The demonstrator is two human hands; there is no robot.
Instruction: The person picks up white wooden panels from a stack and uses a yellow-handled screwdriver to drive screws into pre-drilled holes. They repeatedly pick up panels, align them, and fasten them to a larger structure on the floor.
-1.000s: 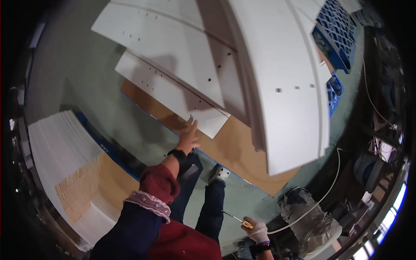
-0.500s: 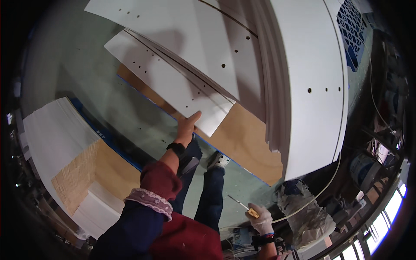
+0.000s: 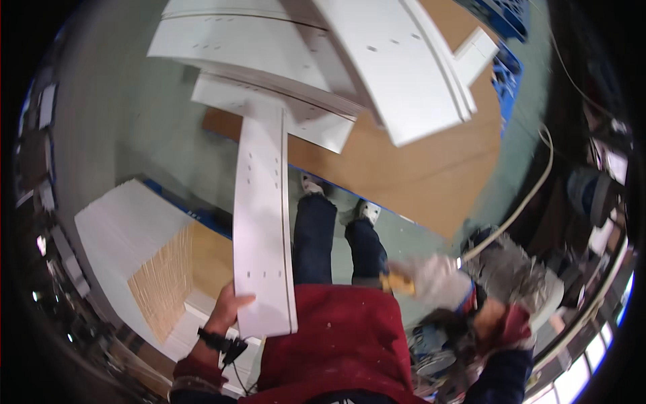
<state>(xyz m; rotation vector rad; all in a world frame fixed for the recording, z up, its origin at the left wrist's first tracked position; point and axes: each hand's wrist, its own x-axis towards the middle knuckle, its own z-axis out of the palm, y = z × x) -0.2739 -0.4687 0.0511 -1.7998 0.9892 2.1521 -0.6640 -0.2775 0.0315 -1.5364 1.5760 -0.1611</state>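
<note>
A long white panel [image 3: 264,215] with small holes and a dark groove along one side stretches away in front of me. My left hand [image 3: 227,310] is closed on its near left corner, thumb on top, while its far end overlaps other white panels [image 3: 316,126]. In my gloved right hand [image 3: 441,279], smeared by motion, is a yellow-handled tool [image 3: 398,283]; its thin shaft is blurred and points left. That hand is to the right of my red apron [image 3: 336,330], apart from the panel.
Drilled white panels [image 3: 404,74] lie on a brown board [image 3: 431,182] with a blue edge. On the left stands a stack of white-faced pieces [image 3: 134,225]. A pale hose [image 3: 518,219] runs along the right, near a blue crate [image 3: 508,81] and crumpled grey wrapping [image 3: 508,269].
My left hand has drawn the narrow panel off the pile toward my body. My right hand has moved up and inward with the tool. My view has shifted, and my feet stand differently.
</note>
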